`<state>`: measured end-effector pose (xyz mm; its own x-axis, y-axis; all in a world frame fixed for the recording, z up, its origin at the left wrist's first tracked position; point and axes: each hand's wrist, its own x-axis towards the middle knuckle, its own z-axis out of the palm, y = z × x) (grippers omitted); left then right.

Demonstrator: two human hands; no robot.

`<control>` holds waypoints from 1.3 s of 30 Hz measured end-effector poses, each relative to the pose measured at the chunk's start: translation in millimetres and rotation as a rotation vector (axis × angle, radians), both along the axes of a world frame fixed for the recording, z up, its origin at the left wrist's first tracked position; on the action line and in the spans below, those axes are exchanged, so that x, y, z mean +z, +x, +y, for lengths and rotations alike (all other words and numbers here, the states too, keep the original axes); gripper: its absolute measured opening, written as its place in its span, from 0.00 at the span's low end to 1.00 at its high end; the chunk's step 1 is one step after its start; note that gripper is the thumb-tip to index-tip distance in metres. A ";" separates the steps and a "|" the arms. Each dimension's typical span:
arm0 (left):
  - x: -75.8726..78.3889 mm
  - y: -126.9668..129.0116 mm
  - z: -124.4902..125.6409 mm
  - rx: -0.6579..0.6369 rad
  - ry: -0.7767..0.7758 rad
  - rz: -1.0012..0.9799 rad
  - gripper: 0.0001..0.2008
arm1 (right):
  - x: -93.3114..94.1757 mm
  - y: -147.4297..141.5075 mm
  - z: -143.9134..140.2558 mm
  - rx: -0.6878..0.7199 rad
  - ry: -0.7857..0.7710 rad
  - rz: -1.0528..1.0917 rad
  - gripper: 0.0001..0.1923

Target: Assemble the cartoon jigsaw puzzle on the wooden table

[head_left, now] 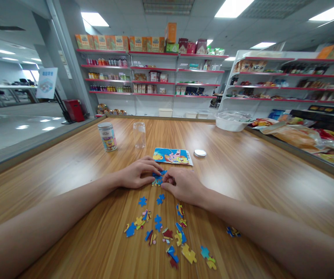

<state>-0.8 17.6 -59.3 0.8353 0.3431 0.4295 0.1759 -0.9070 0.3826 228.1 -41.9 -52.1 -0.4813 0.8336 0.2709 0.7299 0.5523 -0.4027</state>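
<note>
Both hands are at a small patch of joined blue jigsaw pieces (157, 180) in the middle of the table. My left hand (139, 173) lies to its left, fingers stretched out, with fingertips resting on the patch's upper left. My right hand (186, 186) is closed, thumb and curled fingers pinching at the patch's right edge; the fingers partly hide the piece there. Just behind the hands lies a picture card (172, 156) with cartoon figures on blue. Loose jigsaw pieces, such as a yellow one (189, 254) and a blue one (142, 201), are scattered nearer to me.
A printed tin (108, 137) and a clear plastic jar (139, 135) stand at the back left. A round silver lid (199, 153) lies right of the card. A white bowl (232, 123) and packaged goods (295, 135) are at the right edge. Stocked shelves (153, 69) stand behind.
</note>
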 end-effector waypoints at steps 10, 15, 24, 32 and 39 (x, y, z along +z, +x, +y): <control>0.5 0.4 0.6 -0.006 0.015 -0.009 0.11 | -3.1 2.6 -0.3 0.044 0.055 0.052 0.07; 0.3 0.5 0.6 -0.008 0.011 -0.011 0.12 | -6.4 2.2 0.4 0.056 0.039 0.069 0.05; 0.1 0.4 0.5 0.002 0.020 -0.003 0.12 | -1.4 1.5 -0.6 0.006 0.021 0.027 0.05; -1.1 0.0 1.7 -0.010 0.047 -0.002 0.12 | -0.7 1.5 -1.7 -0.014 -0.029 0.040 0.06; -0.8 0.3 1.7 -0.009 0.034 -0.005 0.13 | 1.0 -0.4 0.0 -0.064 -0.042 0.053 0.05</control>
